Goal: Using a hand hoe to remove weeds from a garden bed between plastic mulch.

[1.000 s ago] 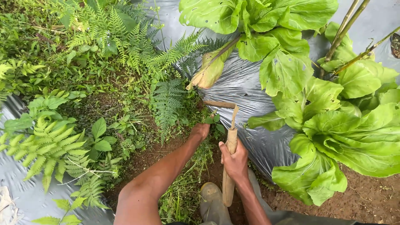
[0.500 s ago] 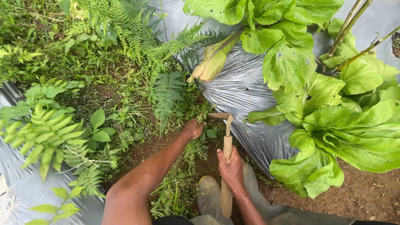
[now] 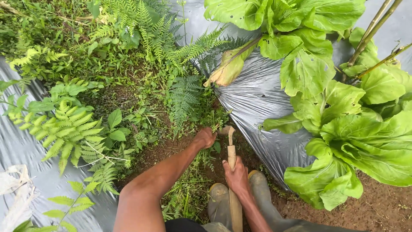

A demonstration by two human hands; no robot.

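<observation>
The left hand (image 3: 205, 138) is closed in a fist around a small tuft of weeds (image 3: 213, 127) at ground level, just at the foot of a dark green fern (image 3: 184, 96). The right hand (image 3: 237, 178) is clenched around the pale wooden handle of a hand hoe (image 3: 232, 172), which stands nearly upright; its short metal head points left at the top, almost touching the left fist, and bites into the brown soil (image 3: 171, 148) between the two hands.

Below the hands, two muddy rubber boots (image 3: 262, 193) stand side by side on the soil, the hoe handle running down between them. Sparse grass (image 3: 189, 195) grows along the inner side of the left forearm.

To the right of the hoe lies a sheet of silver-grey plastic mulch (image 3: 257, 103), its edge rising from the soil just beside the tool. Large leafy green plants (image 3: 339, 116) grow through this sheet and spread over its right half; one yellowed, drooping leaf (image 3: 225, 71) hangs over the sheet's left edge, above the left fist. Thin bamboo stakes (image 3: 373, 30) slant in the top right corner.

On the left, a second strip of the silver plastic (image 3: 21, 146) runs along the ground, with light green fern fronds (image 3: 64, 129) overhanging it, and a scrap of white material (image 3: 13, 189) lies on it at the lower left. No container shows anywhere in view.
</observation>
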